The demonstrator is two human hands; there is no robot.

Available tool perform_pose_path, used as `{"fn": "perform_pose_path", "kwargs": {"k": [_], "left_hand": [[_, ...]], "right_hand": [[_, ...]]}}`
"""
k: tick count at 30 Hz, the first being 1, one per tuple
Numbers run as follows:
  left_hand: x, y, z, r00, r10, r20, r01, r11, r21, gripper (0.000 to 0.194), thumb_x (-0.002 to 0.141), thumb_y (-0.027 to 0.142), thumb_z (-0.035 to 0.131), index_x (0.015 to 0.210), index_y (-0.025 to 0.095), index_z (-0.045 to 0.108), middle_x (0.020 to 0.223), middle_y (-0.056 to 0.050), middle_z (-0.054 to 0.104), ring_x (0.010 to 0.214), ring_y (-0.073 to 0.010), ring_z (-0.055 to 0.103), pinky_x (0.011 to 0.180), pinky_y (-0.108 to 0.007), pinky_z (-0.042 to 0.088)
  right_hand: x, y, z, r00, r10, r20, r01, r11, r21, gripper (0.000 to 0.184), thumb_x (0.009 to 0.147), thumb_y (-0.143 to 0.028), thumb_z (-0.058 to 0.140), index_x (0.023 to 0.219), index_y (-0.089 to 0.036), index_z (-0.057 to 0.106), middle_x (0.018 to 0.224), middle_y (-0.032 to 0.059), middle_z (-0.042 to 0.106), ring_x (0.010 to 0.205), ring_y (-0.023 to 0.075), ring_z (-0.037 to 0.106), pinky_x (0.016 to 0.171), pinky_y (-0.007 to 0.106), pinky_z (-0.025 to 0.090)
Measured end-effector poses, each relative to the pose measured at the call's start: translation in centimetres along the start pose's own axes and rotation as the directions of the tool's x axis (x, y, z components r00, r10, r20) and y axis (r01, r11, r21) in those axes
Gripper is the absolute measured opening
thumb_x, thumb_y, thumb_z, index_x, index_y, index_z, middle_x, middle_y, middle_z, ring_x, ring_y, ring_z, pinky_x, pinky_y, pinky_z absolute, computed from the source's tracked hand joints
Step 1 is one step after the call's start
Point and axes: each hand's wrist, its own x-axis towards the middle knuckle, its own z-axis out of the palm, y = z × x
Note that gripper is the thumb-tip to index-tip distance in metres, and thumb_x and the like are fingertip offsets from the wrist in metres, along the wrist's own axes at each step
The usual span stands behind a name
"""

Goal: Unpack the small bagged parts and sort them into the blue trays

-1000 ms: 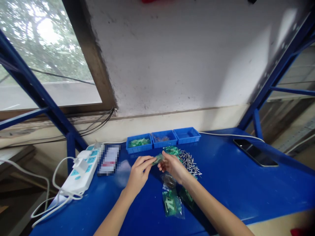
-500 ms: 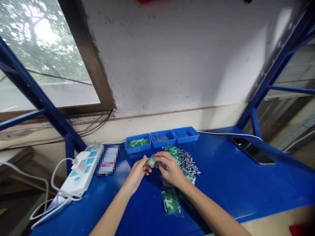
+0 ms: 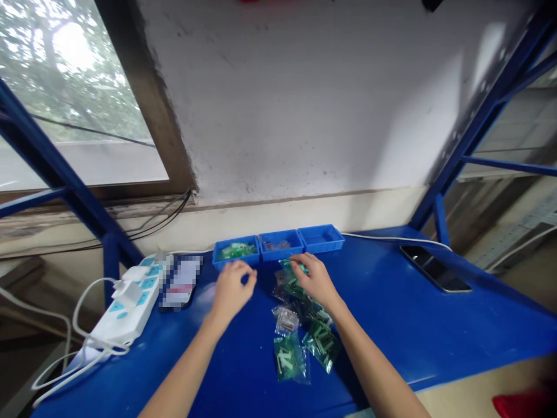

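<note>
My left hand point(image 3: 230, 291) hovers just in front of the left blue tray point(image 3: 226, 262), which holds green parts. Its fingers are curled and I see it from the back, so what is in them stays hidden. My right hand point(image 3: 314, 280) lies over a heap of small plastic packets point(image 3: 290, 285), its fingertips pinching a green packet point(image 3: 296, 267) at the heap's far edge. More packets lie nearer me: a clear one point(image 3: 285, 318) and two green ones point(image 3: 287, 361) point(image 3: 322, 342).
A middle tray point(image 3: 278, 246) and a right tray point(image 3: 321, 239) stand by the wall on the blue table point(image 3: 391, 313). A white power strip point(image 3: 130, 302) and a phone point(image 3: 180, 284) lie left; another phone point(image 3: 435, 274) and a white cable point(image 3: 383, 237) lie right.
My hands have parted. The left moved forward to the left tray; the right moved onto the packet heap. The small packet held between them is out of sight. My head turned slightly right.
</note>
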Motion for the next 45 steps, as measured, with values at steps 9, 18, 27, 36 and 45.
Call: {"fn": "perform_pose_path", "kwargs": {"k": [9, 18, 27, 36, 45], "left_hand": [[-5.4, 3.1, 4.2, 0.970, 0.090, 0.226, -0.049, 0.982, -0.182, 0.025, 0.075, 0.012, 0.035, 0.051, 0.017, 0.039, 0.062, 0.000, 0.049, 0.059, -0.0115, 0.049, 0.058, -0.023, 0.034], [-5.2, 2.7, 5.1, 0.979, 0.046, 0.199, -0.027, 0.995, -0.094, 0.018, 0.068, 0.011, 0.042, 0.052, 0.018, 0.043, 0.063, 0.001, 0.048, 0.057, -0.0114, 0.044, 0.056, -0.024, 0.029], [-6.2, 4.8, 3.2, 0.919, 0.179, 0.350, -0.133, 0.979, -0.153, 0.016, 0.077, 0.015, 0.049, 0.065, 0.019, 0.059, 0.070, -0.001, 0.054, 0.068, -0.0143, 0.052, 0.064, -0.024, 0.039], [-6.8, 4.2, 2.0, 0.738, 0.248, 0.627, -0.059, 0.950, -0.307, 0.048, 0.068, 0.038, 0.073, 0.114, 0.033, 0.059, 0.115, -0.005, 0.044, 0.111, -0.0258, 0.044, 0.091, -0.037, 0.042], [-6.1, 3.0, 1.8, 0.837, 0.026, 0.546, 0.114, 0.969, -0.220, 0.024, 0.074, 0.034, 0.064, 0.094, 0.022, 0.059, 0.084, 0.000, 0.051, 0.075, -0.0166, 0.051, 0.063, -0.024, 0.041]], "right_hand": [[-0.3, 4.3, 0.0, 0.960, 0.113, 0.257, -0.066, 0.980, -0.186, 0.038, 0.082, -0.038, 0.056, 0.114, -0.019, 0.060, 0.100, 0.0099, 0.062, 0.095, 0.0245, 0.055, 0.085, 0.034, 0.037], [-0.2, 4.6, 1.1, 0.947, 0.143, 0.289, -0.071, 0.967, -0.244, 0.044, 0.084, -0.040, 0.052, 0.123, -0.018, 0.053, 0.109, 0.0117, 0.055, 0.101, 0.0243, 0.051, 0.085, 0.033, 0.037], [-0.2, 4.4, 1.0, 0.947, 0.133, 0.292, -0.054, 0.963, -0.263, 0.043, 0.087, -0.042, 0.049, 0.123, -0.019, 0.054, 0.106, 0.0115, 0.056, 0.098, 0.0244, 0.051, 0.085, 0.033, 0.037], [-0.4, 3.7, 1.2, 0.945, 0.151, 0.289, -0.065, 0.956, -0.285, 0.043, 0.087, -0.042, 0.047, 0.122, -0.018, 0.055, 0.109, 0.0131, 0.054, 0.101, 0.0268, 0.050, 0.084, 0.035, 0.037], [-0.4, 4.0, 1.7, 0.942, 0.141, 0.306, -0.047, 0.954, -0.295, 0.042, 0.087, -0.042, 0.048, 0.121, -0.019, 0.055, 0.110, 0.0129, 0.054, 0.102, 0.0272, 0.049, 0.087, 0.035, 0.036]]}}
